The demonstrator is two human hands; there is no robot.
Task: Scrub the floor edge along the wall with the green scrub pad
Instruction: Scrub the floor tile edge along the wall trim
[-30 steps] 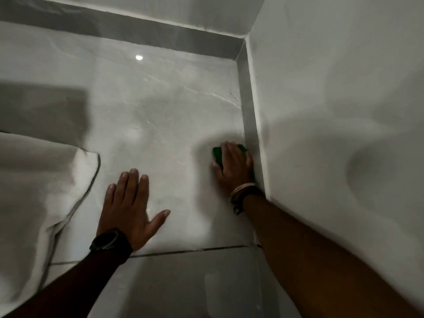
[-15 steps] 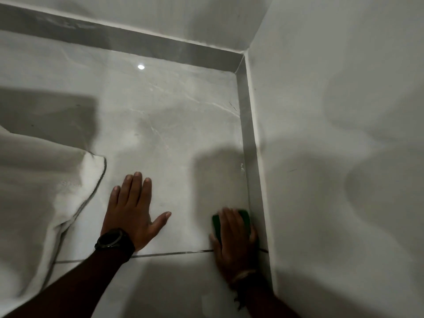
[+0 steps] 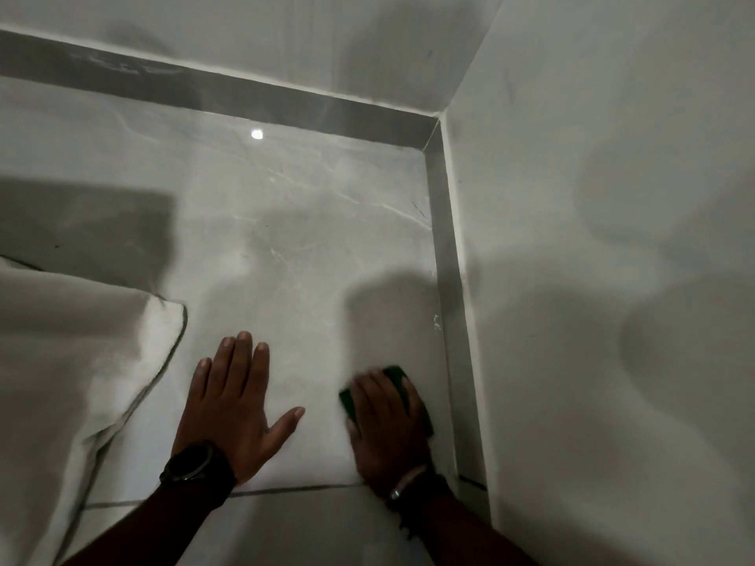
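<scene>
Green scrub pad [image 3: 398, 377] under pressing right hand [image 3: 386, 426]; left hand [image 3: 233, 410] flat, cloth [image 3: 77, 361] beside.

Open floor [image 3: 286, 222] ahead, clear up to corner. Blocked right by wall [image 3: 592, 279] and grey skirting strip [image 3: 451, 279], far side by second wall [image 3: 286, 42]. White cloth [image 3: 73, 341] crowding left. Left hand [image 3: 233, 406] planted flat mid-floor.

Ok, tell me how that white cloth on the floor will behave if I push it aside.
The white cloth lies in soft folds with a draped, hemmed edge, so it is probably floppy and would bunch rather than slide as one piece. The floor tile looks glossy, so it may glide easily. It seems light, though its full extent is out of view.
</scene>
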